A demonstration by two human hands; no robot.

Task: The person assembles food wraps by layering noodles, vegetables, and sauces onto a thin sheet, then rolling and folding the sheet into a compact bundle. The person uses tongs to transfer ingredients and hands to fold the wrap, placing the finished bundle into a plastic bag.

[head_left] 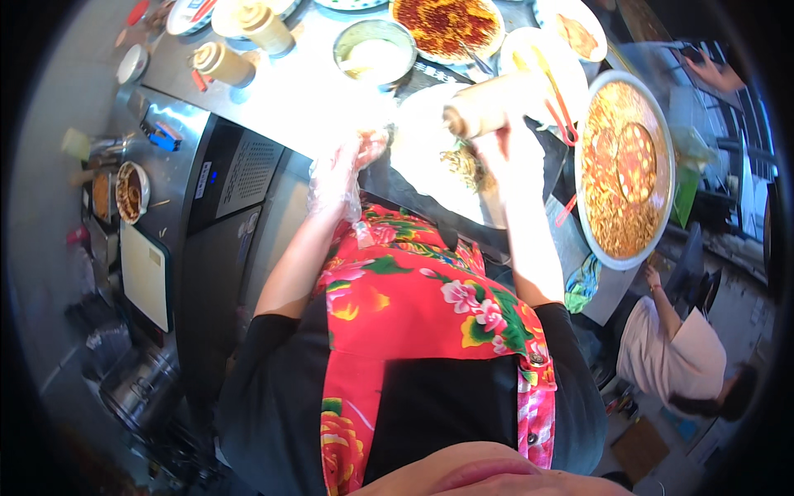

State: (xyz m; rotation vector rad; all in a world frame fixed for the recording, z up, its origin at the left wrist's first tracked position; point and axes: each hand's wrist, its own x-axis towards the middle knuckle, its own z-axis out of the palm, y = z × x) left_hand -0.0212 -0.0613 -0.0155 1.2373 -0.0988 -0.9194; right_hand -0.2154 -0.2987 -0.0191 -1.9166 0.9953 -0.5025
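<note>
A glare-lit strip of counter [306, 99] lay open between the squeeze bottles [223, 64] toward its left corner and the left hand [354, 159] at its near edge. Farther back, a bowl [340, 59] and red-sauce dish [499, 33] blocked passage; rightward, a wide basin [620, 260] did. The right hand [500, 149] and its tilted bottle [488, 106] obstructed the way over the white sheet [422, 140].

Steel-fitted workspace under hard white overhead glare.
The worktop [302, 103] burns nearly white — to its left, a metal unit [184, 124] with a dark front panel [223, 194]; farther left, a grey surface [50, 207], wall or floor unclear.
</note>
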